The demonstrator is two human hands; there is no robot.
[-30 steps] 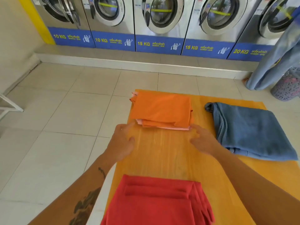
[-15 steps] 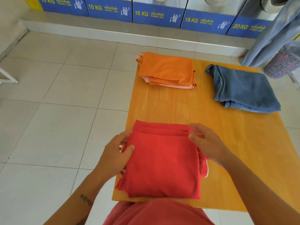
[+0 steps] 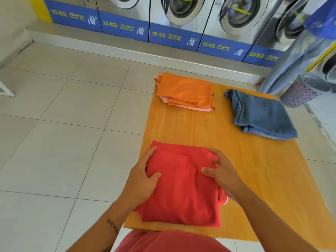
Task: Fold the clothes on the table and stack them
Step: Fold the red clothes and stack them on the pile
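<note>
A folded red garment (image 3: 181, 190) lies at the near left part of the wooden table (image 3: 254, 170). My left hand (image 3: 143, 177) grips its left edge, thumb on top and fingers along the side. My right hand (image 3: 223, 173) holds its right edge, thumb on top of the cloth. At the far left of the table lies a folded orange garment (image 3: 185, 91) on top of a folded pink one (image 3: 192, 108). Folded blue jeans (image 3: 260, 115) lie at the far right.
A row of front-loading washing machines (image 3: 181, 17) lines the far wall on a low step. A person in light blue trousers (image 3: 291, 57) stands at the far right beside a patterned laundry basket (image 3: 300, 91). Tiled floor (image 3: 63, 133) lies left of the table.
Both hands left the orange stack and drew back to the red garment, closing on its two sides. The camera view has tilted up again.
</note>
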